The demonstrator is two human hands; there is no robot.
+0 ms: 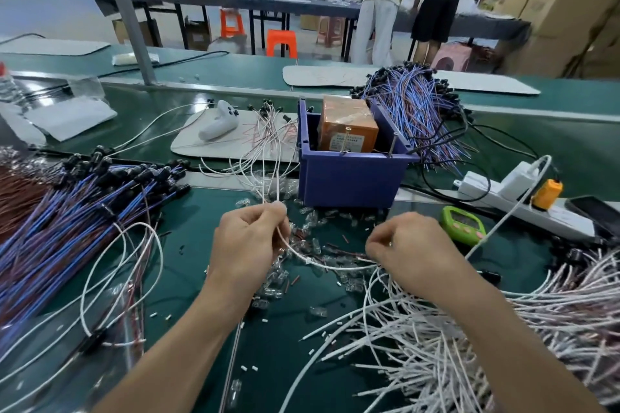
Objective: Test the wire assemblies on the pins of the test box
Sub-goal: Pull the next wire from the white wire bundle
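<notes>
The test box is orange and sits inside a blue bin beyond my hands; thin metal pins stand on the bin's front rim. My left hand pinches a few white wire assemblies whose far ends with black connectors trail toward the white pad. One white wire sags between my two hands. My right hand pinches its other end just above a heap of white wires at the lower right.
Bundles of blue and purple wires lie at the left and behind the bin. A white power strip, a green timer and a phone sit at the right. Small clear caps litter the green mat. Two people stand at a far table.
</notes>
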